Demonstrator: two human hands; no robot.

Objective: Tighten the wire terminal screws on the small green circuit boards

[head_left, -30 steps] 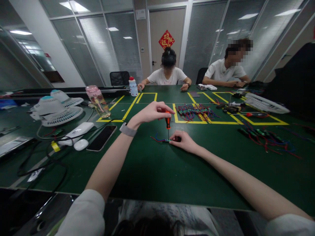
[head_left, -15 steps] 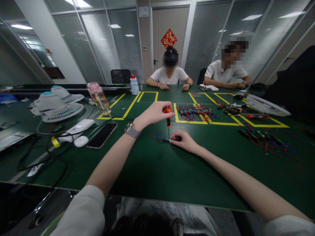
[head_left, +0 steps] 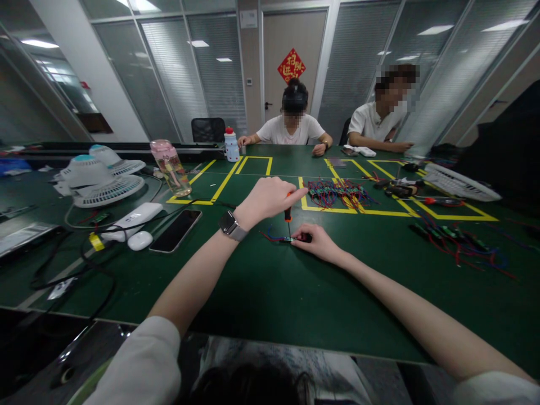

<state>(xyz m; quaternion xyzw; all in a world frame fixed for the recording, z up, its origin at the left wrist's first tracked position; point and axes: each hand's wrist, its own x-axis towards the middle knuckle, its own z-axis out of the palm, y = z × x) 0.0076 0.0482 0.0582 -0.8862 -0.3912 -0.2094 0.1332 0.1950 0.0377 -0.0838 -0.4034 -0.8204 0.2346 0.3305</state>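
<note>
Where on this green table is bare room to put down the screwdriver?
Bare cloth lies between the right hand, the table near edge and the tangled wires. Crowded: left side, around the phone, mouse and fans; also the wire pile.

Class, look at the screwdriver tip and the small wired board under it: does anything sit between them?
Nothing visible does. The screwdriver in the left hand stands upright with its tip on the small board, which the right hand pins.

Left hand (head_left: 270, 198): fingers closed round the orange-handled screwdriver (head_left: 288, 212), held upright, tip down on the small board.
Right hand (head_left: 314, 241): pressing the small board (head_left: 290, 239) with red and blue wires flat on the table (head_left: 270, 292).
Phone (head_left: 176, 230): face up near the table's left edge.
</note>
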